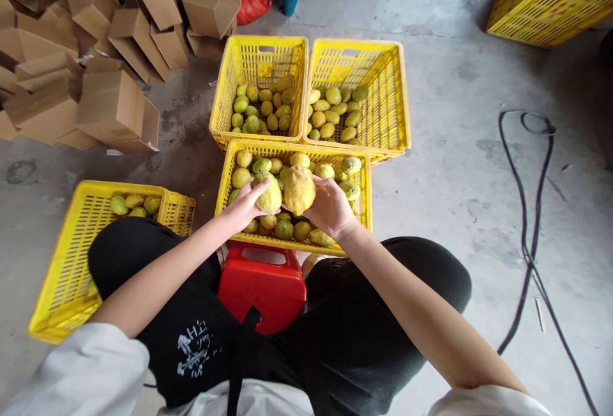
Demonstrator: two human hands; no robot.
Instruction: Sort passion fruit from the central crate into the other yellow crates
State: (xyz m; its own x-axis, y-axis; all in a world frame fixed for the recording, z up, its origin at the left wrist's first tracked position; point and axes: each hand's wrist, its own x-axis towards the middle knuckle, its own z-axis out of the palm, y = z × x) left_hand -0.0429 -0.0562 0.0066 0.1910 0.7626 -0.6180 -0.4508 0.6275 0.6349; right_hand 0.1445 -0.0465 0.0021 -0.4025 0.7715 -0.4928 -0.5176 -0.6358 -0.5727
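Observation:
My left hand (pixel 246 204) is closed around a yellow-green lemon-like fruit (pixel 269 196), its thumb lying on top. Beside it, my right hand (pixel 330 205) grips a bigger, knobbly yellow lemon-like fruit (pixel 299 190) from the right and below. The two fruits are side by side, almost touching. Both are held above a yellow plastic crate (pixel 368 211), where more yellow and green fruits (pixel 284 229) lie loose. My fingers under the fruits are partly hidden.
Behind stand two more yellow crates, left (pixel 258 137) and right (pixel 407 103), with fruit inside. Another crate (pixel 62 262) is by my left knee. A red plastic stool (pixel 263 285) is between my legs. Cardboard boxes (pixel 110 106) are piled back left; a black cable (pixel 522 211) lies right.

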